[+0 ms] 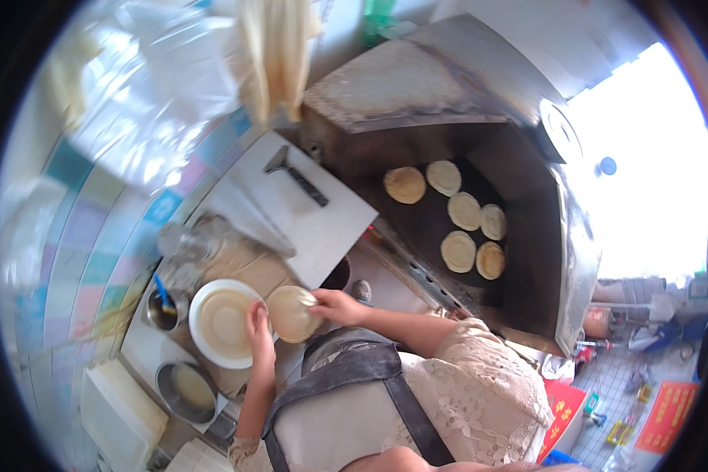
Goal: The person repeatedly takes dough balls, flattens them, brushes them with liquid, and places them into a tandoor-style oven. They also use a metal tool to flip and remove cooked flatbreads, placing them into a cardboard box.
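Observation:
My right hand (pixel 334 307) grips the right edge of a round, pale flatbread (pixel 291 315), which is held up just right of a white bowl. My left hand (pixel 258 330) is at the right side of the white bowl (pixel 200 348), its fingers over the rim; whether it also touches the flatbread I cannot tell. A pale brown layer lines the inside of the bowl. To the right, several round flatbreads (pixel 458 251) lie on the dark griddle (pixel 416 236) of an open metal oven; some are browner than others.
A scraper (pixel 304 180) lies on a white board (pixel 342 236) behind the bowl. A metal cup (pixel 165 321) with a blue-handled brush and a metal pot (pixel 168 395) of pale content stand left of the bowl. The raised metal lid (pixel 401 76) stands behind the griddle. Plastic bags hang at upper left.

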`<state>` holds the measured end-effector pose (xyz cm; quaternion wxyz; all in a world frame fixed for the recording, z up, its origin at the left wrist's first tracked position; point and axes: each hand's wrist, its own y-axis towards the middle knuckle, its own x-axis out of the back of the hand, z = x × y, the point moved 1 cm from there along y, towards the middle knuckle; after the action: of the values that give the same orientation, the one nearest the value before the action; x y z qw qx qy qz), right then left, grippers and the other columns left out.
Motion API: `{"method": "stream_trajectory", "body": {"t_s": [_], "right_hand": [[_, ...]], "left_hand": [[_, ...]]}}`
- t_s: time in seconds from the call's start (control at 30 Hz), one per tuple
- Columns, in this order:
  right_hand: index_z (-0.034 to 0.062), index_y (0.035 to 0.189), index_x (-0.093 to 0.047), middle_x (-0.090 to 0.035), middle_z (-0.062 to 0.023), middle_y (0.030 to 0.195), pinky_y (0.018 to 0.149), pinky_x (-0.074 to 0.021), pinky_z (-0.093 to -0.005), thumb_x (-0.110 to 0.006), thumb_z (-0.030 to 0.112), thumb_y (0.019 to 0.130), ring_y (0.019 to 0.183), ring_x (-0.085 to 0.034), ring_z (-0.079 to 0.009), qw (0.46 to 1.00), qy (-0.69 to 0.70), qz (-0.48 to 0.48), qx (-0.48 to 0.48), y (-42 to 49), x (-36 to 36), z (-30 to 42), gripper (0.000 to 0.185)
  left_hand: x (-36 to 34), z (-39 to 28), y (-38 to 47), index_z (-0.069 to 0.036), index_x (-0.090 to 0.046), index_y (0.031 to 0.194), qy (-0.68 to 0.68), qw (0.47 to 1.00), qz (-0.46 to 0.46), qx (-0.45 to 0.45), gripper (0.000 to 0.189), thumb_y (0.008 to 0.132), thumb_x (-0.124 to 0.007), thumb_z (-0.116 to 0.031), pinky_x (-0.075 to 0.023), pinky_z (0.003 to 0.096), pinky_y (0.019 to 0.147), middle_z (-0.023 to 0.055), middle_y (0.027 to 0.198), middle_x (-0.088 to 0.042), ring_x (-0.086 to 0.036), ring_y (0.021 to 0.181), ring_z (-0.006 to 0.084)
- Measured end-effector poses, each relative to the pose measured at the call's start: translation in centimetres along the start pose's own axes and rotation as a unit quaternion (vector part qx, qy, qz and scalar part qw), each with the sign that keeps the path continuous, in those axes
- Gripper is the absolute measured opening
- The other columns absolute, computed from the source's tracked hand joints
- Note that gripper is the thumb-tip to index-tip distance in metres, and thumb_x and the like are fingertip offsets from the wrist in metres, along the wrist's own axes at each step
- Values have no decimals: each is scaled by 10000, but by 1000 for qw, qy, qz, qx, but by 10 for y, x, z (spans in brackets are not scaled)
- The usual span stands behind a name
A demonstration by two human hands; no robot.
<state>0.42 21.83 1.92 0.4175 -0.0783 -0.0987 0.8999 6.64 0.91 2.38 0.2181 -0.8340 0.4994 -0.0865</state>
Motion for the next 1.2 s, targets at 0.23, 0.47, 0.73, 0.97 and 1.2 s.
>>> {"method": "stream_trajectory", "body": {"t_s": [0.23, 0.47, 0.73, 0.97, 1.2], "right_hand": [[114, 1302, -383, -563, -44, 1081, 716, -526, -300, -526, 60, 878, 939, -575, -144, 944, 143, -265, -134, -116, 189, -49, 451], [61, 1303, -378, -545, -109, 1084, 648, -507, -314, -559, 45, 822, 902, -577, -209, 847, -107, -494, -165, -96, 312, -140, 515], [76, 1165, -535, -472, -110, 1202, 926, -346, -466, -583, 99, 718, 1109, -450, -295, 718, -584, -355, -131, -105, 266, -131, 451], [81, 1119, -559, -544, -108, 1151, 946, -357, -428, -579, 61, 728, 1117, -468, -297, 759, -501, -415, -5, -38, 244, -16, 392], [70, 1212, -499, -543, -163, 1155, 896, -425, -375, -684, 81, 722, 1047, -529, -323, 940, -196, -151, 233, 146, 45, 69, 524]], "left_hand": [[-258, 106, 61, -49, -458, 1184, -143, 853, 394, 312, 282, 912, -442, -119, -426, 367, 924, 80, 1172, -521, -513, 1087, 209], [-444, 140, 115, -67, -489, 1156, 299, 863, 406, -45, 313, 844, -487, -46, -452, 344, 858, 119, 1120, -548, -547, 1016, 263], [-394, 137, 76, -163, -444, 1290, 676, 425, 441, -410, 458, 837, -491, -203, -194, 546, 1052, 143, 1404, -316, -273, 1309, 307], [-301, 36, 62, -104, -444, 1288, 530, 629, 328, -465, 571, 762, -613, -249, -117, 592, 1054, 129, 1445, -223, -121, 1350, 357], [-50, -34, 60, -48, -512, 1176, 466, 816, 1, -343, 469, 726, -624, -117, -317, 484, 977, 229, 1279, -377, -354, 1186, 395]]}}
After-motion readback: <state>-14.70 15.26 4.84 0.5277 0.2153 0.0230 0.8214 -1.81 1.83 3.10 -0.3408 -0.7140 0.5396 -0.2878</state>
